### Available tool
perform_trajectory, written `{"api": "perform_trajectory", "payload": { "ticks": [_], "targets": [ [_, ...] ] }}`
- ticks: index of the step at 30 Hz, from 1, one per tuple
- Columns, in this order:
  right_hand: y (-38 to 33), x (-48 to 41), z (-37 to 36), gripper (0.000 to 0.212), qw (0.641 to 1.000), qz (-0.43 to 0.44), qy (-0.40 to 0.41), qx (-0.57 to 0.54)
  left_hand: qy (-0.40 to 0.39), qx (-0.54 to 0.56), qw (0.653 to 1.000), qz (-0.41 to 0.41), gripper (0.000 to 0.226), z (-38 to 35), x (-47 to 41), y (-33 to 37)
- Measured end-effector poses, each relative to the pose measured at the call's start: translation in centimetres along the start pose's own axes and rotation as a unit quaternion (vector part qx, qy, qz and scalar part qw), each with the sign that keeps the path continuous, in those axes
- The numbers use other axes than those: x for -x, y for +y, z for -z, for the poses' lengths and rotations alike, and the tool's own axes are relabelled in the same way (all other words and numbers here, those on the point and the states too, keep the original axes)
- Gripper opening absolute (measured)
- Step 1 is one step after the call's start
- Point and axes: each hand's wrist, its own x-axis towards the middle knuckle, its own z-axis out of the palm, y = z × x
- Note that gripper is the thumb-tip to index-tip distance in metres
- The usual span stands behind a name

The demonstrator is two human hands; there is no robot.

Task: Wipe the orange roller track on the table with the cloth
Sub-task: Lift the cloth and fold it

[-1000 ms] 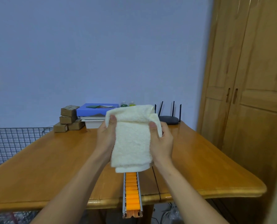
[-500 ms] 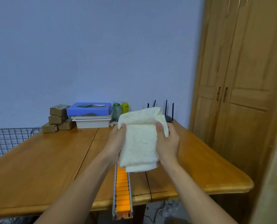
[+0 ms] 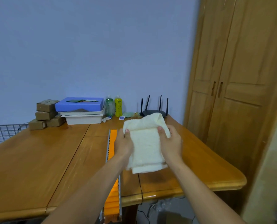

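Observation:
A folded cream cloth [image 3: 146, 146] is held up above the wooden table [image 3: 37, 160] by both hands. My left hand [image 3: 123, 145] grips its left edge and my right hand [image 3: 170, 143] grips its right edge, thumbs on the front. The orange roller track [image 3: 112, 143] in a grey metal frame runs lengthwise along the table from near the back to past the front edge, where its near end [image 3: 112, 206] overhangs. The cloth hangs just right of the track, apart from it. My left forearm hides the track's middle stretch.
At the table's back stand brown cartons [image 3: 45, 113], a blue box on white trays [image 3: 80, 109], two bottles [image 3: 114, 105] and a black router [image 3: 153, 110]. A wire grid [image 3: 3, 133] is at the left. A wooden wardrobe [image 3: 234, 88] rises at the right.
The cloth and both hands have shifted to the right of the track and slightly lower. More of the track's far end now shows. The view has swung left.

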Motion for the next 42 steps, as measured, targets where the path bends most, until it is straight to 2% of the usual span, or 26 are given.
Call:
{"api": "perform_trajectory", "payload": {
  "ticks": [5,11,15,21,27,29,31,34,37,42],
  "targets": [
    [2.9,-0.3,-0.2,0.015,0.999,-0.032,-0.005,0.043,0.002,-0.073,0.997,0.022,0.042,-1.4,-1.3,-1.7],
    [6.2,-1.6,-0.3,0.019,0.986,-0.093,-0.018,0.135,-0.004,-0.205,0.978,0.037,0.04,-3.7,-2.5,-4.4],
    [8.7,-1.3,-0.6,0.038,0.955,-0.116,-0.027,0.271,-0.002,-0.372,0.928,0.023,0.035,-4.5,-3.2,-6.6],
    [10.3,-0.8,-1.3,0.042,0.904,-0.084,-0.059,0.414,-0.016,-0.515,0.857,0.001,0.034,-4.7,-3.6,-7.7],
    [11.4,-0.1,-2.5,0.039,0.868,-0.02,-0.057,0.492,-0.023,-0.564,0.824,-0.049,0.026,-4.8,-3.1,-9.1],
    [12.0,-0.4,-2.4,0.045,0.856,0.033,-0.073,0.511,-0.015,-0.569,0.818,-0.078,0.036,-4.8,-3.1,-9.3],
    [12.6,-0.8,-2.1,0.045,0.845,0.05,-0.117,0.519,-0.017,-0.574,0.813,-0.103,0.045,-4.7,-3.2,-9.4],
    [13.1,-1.2,-1.9,0.042,0.851,-0.008,-0.172,0.496,-0.033,-0.588,0.802,-0.101,0.035,-4.5,-3.1,-9.8],
    [13.0,-1.5,-1.9,0.051,0.854,-0.075,-0.207,0.47,-0.029,-0.6,0.795,-0.087,0.03,-4.2,-3.3,-10.1],
    [13.0,-1.6,-2.1,0.054,0.852,-0.096,-0.208,0.471,-0.038,-0.614,0.783,-0.085,0.032,-4.3,-3.4,-10.1]
  ]
}}
